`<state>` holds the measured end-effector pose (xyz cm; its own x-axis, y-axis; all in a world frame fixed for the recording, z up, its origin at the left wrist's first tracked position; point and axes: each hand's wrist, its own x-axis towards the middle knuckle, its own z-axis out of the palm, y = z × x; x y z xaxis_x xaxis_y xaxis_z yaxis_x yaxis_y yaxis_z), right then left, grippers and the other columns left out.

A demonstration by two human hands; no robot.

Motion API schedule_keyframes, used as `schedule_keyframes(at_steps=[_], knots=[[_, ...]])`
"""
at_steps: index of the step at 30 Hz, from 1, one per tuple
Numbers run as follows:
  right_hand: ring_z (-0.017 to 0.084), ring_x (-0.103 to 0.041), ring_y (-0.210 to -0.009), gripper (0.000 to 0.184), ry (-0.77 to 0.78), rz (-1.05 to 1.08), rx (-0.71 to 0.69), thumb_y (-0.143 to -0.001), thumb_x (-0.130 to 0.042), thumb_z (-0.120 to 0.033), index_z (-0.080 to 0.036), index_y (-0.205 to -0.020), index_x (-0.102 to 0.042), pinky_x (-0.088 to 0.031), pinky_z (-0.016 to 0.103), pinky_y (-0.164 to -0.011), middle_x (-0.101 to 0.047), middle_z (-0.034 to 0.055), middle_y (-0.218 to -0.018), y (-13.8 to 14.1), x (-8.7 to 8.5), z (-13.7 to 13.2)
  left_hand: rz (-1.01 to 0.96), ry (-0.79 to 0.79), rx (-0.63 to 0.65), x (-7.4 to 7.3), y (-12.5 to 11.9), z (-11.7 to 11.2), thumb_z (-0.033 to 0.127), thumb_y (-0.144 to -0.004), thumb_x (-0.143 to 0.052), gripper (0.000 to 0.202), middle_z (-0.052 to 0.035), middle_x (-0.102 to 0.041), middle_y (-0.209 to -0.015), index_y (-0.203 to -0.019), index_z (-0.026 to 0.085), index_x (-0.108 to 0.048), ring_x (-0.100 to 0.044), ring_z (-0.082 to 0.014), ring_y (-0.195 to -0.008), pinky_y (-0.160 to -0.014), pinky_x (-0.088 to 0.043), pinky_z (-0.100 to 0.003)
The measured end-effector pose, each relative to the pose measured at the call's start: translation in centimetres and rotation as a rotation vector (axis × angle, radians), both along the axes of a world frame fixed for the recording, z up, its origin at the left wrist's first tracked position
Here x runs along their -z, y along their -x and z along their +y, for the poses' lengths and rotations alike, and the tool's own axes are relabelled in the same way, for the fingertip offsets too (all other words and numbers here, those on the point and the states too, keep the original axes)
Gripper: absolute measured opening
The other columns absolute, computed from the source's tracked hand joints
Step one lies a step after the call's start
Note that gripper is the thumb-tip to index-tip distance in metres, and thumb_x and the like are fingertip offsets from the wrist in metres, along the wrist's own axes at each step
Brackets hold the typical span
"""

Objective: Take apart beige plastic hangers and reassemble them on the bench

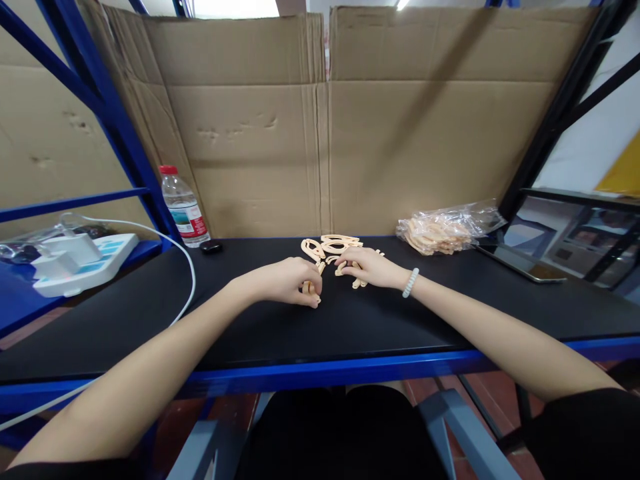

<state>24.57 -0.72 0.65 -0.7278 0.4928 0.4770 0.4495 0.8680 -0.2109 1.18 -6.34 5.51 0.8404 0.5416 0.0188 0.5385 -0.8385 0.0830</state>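
Note:
A small heap of thin, pale wooden cut-out pieces (334,245) lies in the middle of the black shelf top (280,327). My left hand (290,281) rests on the surface just in front of the heap, its fingers curled shut around one small wooden piece. My right hand (367,267), a white bead bracelet at its wrist, lies on the right side of the heap with its fingertips pinched on another wooden piece. The two hands almost touch.
A clear bag of more wooden pieces (443,231) lies at the back right, next to a tablet (525,263). At the back left stand a water bottle (184,207) and a small black case (211,247). A white power strip (75,263) with a cable sits far left. Cardboard walls (320,127) close the back.

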Motion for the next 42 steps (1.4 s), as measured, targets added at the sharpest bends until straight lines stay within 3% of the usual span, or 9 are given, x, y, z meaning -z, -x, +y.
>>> schedule_keyframes(at_steps=[6, 12, 17, 22, 38, 42], knots=[[0.019, -0.061, -0.088, 0.017, -0.025, 0.086, 0.045, -0.090, -0.054, -0.026, -0.017, -0.099, -0.066, -0.046, 0.034, -0.083, -0.068, 0.0071, -0.097, -0.7, -0.9, -0.4, -0.039, 0.027, 0.005, -0.6, 0.4, 0.1, 0.036, -0.077, -0.069, 0.022, -0.0023, -0.067, -0.086, -0.092, 0.019, -0.069, -0.060, -0.0145, -0.079, -0.069, -0.043, -0.021], [0.019, -0.061, -0.085, 0.020, -0.080, 0.207, 0.148, -0.092, -0.049, -0.027, -0.018, -0.093, -0.067, -0.047, 0.034, -0.079, -0.068, 0.0072, -0.092, -1.4, -2.1, -0.8, -0.202, -0.181, -0.135, -0.9, 0.9, 0.7, 0.038, -0.088, -0.052, 0.025, -0.0032, -0.067, -0.091, -0.093, 0.020, -0.067, -0.060, -0.0142, -0.078, -0.066, -0.043, -0.022], [0.019, -0.062, -0.082, 0.022, -0.109, 0.294, 0.206, -0.092, -0.049, -0.030, -0.018, -0.087, -0.066, -0.048, 0.034, -0.076, -0.068, 0.0066, -0.088, -2.0, -2.5, -0.9, -0.167, -0.345, -0.296, -0.5, 1.4, 1.4, 0.037, -0.086, -0.053, 0.022, -0.0017, -0.068, -0.091, -0.089, 0.021, -0.067, -0.060, -0.0147, -0.073, -0.062, -0.041, -0.024], [0.019, -0.063, -0.081, 0.021, -0.119, 0.331, 0.234, -0.091, -0.049, -0.028, -0.018, -0.086, -0.066, -0.048, 0.034, -0.078, -0.069, 0.0064, -0.088, -2.4, -2.6, -0.9, -0.168, -0.419, -0.339, -0.4, 1.4, 1.5, 0.036, -0.088, -0.048, 0.023, -0.0018, -0.068, -0.090, -0.088, 0.021, -0.065, -0.061, -0.0170, -0.081, -0.065, -0.041, -0.025], [0.020, -0.063, -0.082, 0.021, -0.142, 0.351, 0.227, -0.091, -0.047, -0.029, -0.019, -0.088, -0.066, -0.049, 0.036, -0.077, -0.069, 0.0065, -0.089, -2.3, -2.5, -1.4, -0.279, -0.390, -0.548, -0.1, 1.7, 2.1, 0.030, -0.085, -0.049, 0.022, -0.0039, -0.070, -0.095, -0.096, 0.021, -0.065, -0.064, -0.0188, -0.081, -0.069, -0.047, -0.028], [0.020, -0.062, -0.082, 0.020, -0.155, 0.345, 0.226, -0.091, -0.047, -0.028, -0.019, -0.088, -0.065, -0.048, 0.036, -0.077, -0.068, 0.0062, -0.088, -2.3, -2.7, -1.4, -0.335, -0.309, -0.426, 0.8, 2.0, 3.5, 0.022, -0.089, -0.040, 0.027, -0.0068, -0.070, -0.101, -0.100, 0.017, -0.064, -0.064, -0.0192, -0.092, -0.083, -0.049, -0.033]])
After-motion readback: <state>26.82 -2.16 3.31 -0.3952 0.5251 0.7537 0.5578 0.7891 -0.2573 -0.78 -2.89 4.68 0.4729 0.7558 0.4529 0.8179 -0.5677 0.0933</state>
